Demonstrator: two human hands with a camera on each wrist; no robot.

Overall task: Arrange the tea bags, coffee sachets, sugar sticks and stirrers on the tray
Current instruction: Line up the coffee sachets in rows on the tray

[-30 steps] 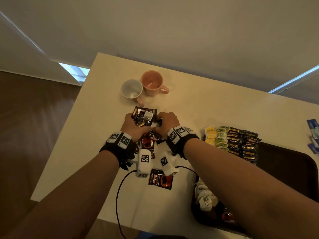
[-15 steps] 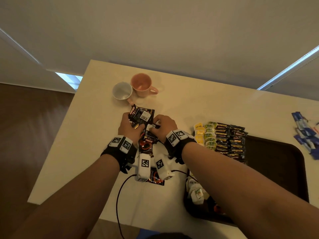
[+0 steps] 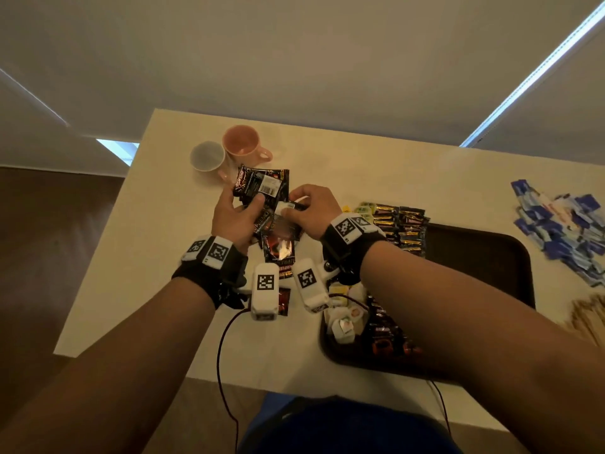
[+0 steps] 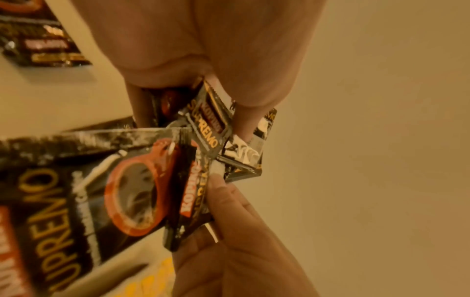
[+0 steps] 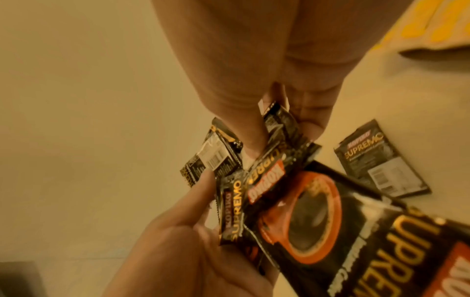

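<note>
Now both hands clamp the coffee sachets, lifted higher than before (tray next, probably).

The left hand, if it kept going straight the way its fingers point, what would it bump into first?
Probably the grey mug, with the pink mug beside it. The left hand grips a bunch of black coffee sachets and points up the table toward them; depth is hard to judge.
</note>
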